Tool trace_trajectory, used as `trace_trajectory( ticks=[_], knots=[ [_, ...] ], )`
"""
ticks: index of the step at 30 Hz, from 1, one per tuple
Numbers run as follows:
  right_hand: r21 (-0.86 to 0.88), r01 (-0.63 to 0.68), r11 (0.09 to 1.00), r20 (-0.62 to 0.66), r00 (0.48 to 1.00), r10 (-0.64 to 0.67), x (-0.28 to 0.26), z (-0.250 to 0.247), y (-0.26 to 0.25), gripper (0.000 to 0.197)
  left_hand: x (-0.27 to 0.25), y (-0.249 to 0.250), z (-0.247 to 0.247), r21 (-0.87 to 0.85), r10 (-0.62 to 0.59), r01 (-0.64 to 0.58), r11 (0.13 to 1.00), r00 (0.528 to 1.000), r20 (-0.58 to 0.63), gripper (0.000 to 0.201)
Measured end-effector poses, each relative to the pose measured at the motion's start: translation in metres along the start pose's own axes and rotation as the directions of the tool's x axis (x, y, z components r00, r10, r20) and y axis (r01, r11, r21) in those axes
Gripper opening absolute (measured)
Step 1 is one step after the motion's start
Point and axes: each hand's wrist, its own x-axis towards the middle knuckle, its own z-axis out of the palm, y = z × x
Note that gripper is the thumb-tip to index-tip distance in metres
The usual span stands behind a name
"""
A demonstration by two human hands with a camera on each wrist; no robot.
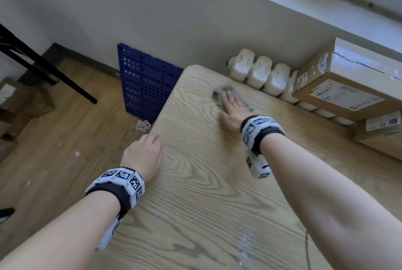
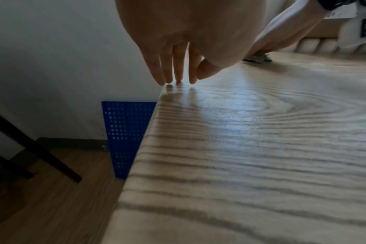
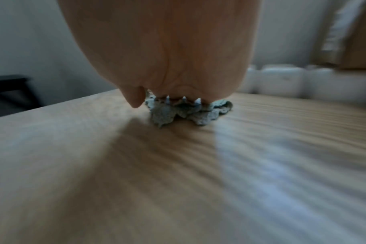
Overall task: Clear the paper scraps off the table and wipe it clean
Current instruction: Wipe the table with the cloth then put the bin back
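Note:
A grey-green crumpled cloth point(image 1: 224, 92) lies near the far end of the light wood table point(image 1: 206, 193). My right hand point(image 1: 231, 104) presses flat on it with straight fingers; the right wrist view shows the cloth point(image 3: 178, 112) bunched under the palm. My left hand point(image 1: 148, 150) rests at the table's left edge, its straight fingertips point(image 2: 179, 79) touching the tabletop point(image 2: 251, 148) and holding nothing. No paper scraps show on the tabletop.
A blue perforated panel point(image 1: 145, 82) leans against the wall left of the table. White radiator sections point(image 1: 261, 74) and cardboard boxes point(image 1: 348, 82) line the far right edge. Paper tags point(image 1: 143, 126) and a small scrap point(image 1: 76, 153) lie on the wooden floor.

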Motion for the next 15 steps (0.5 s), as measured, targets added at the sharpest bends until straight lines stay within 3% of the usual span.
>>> trace_trajectory(
  ticks=[3, 7, 9, 12, 15],
  knots=[
    [-0.104, 0.206, 0.973, 0.075, 0.977, -0.198, -0.017, 0.027, -0.051, 0.066, -0.016, -0.005, -0.007, -0.014, -0.071, 0.07, 0.997, 0.996, -0.052, 0.016],
    [-0.194, 0.422, 0.886, 0.25, 0.894, -0.371, -0.043, 0.073, -0.114, 0.068, -0.035, -0.002, -0.02, 0.05, -0.042, 0.049, 0.998, 0.988, -0.146, 0.032],
    [-0.187, 0.47, 0.863, 0.271, 0.869, -0.415, -0.051, 0.086, -0.127, 0.068, -0.039, 0.007, -0.025, 0.064, -0.034, 0.047, 0.997, 0.982, -0.184, 0.032],
    [-0.14, 0.445, 0.885, 0.23, 0.884, -0.408, -0.051, 0.08, -0.105, 0.065, -0.04, 0.02, -0.023, 0.05, -0.04, 0.05, 0.998, 0.984, -0.171, 0.031],
    [-0.045, 0.201, 0.979, 0.052, 0.979, -0.199, -0.053, 0.061, -0.037, 0.066, -0.043, 0.031, -0.012, 0.002, -0.036, 0.036, 0.999, 0.997, -0.072, 0.042]
  ],
)
